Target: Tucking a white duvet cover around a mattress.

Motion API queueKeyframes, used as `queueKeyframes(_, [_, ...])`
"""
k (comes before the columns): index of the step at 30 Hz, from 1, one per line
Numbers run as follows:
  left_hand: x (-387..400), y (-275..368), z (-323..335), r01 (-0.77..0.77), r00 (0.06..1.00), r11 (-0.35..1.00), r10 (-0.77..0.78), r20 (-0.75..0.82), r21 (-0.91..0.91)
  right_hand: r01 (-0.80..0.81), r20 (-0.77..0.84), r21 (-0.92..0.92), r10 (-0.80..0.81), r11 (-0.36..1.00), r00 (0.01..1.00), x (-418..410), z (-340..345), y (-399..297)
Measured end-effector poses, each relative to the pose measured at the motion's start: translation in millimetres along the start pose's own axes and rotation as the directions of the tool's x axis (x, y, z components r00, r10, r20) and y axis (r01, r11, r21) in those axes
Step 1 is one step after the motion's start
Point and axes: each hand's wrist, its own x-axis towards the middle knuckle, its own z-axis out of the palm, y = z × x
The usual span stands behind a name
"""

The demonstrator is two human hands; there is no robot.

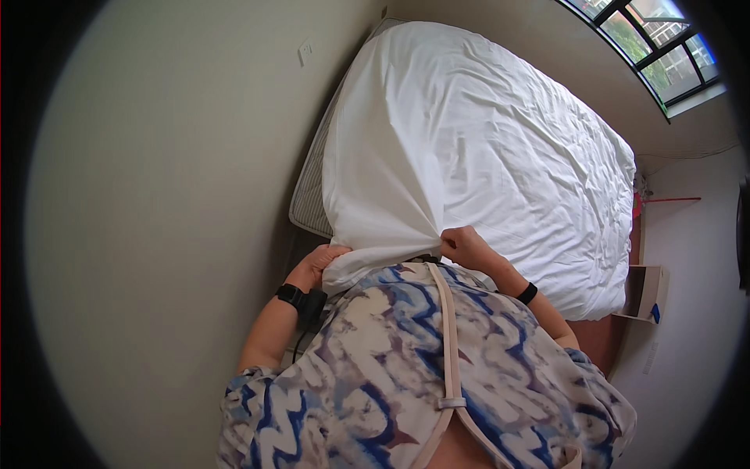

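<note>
A wrinkled white duvet (515, 135) covers most of the bed before me. My left hand (321, 261) grips the duvet's near left corner, just past the edge of the striped mattress (310, 199). Pinched in my right hand (469, 246) is a bunch of the white fabric near the middle of the near side. Folds fan out from that pinch toward the far end and over to the left hand. The fabric between my two hands hangs against my patterned top, which hides part of its lower edge.
A plain wall (164, 176) with a socket (305, 53) runs close along the bed's left side. At the upper right is a dark-framed window (650, 47). An open box-like shelf (641, 290) stands right of the bed, above reddish flooring (600, 343).
</note>
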Motion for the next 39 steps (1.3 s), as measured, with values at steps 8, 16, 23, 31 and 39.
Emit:
queueKeyframes(8, [0,9,-38,-0.183,0.977,0.983,0.179,-0.114,-0.028,0.038,0.001,-0.015,-0.038,0.999,0.999,4,-2,9])
queueKeyframes(16, [-25,-16,-13,-0.051,0.999,0.999,0.051,-0.001,-0.010,-0.038,0.072,0.110,0.031,0.993,0.997,1,7,15])
queueKeyframes(23, [16,-11,18,-0.093,0.988,0.993,0.101,0.114,-0.079,0.173,0.087,0.034,-0.175,0.984,0.981,16,-3,-10])
queueKeyframes(31, [30,3,21,-0.285,0.895,0.789,0.423,-0.144,0.544,0.078,0.090,0.058,-0.083,0.995,0.992,21,-8,-11])
queueKeyframes(39, [-10,53,7,-0.315,0.930,0.944,0.286,-0.230,-0.101,-0.228,0.198,0.470,0.150,0.853,0.969,26,15,13])
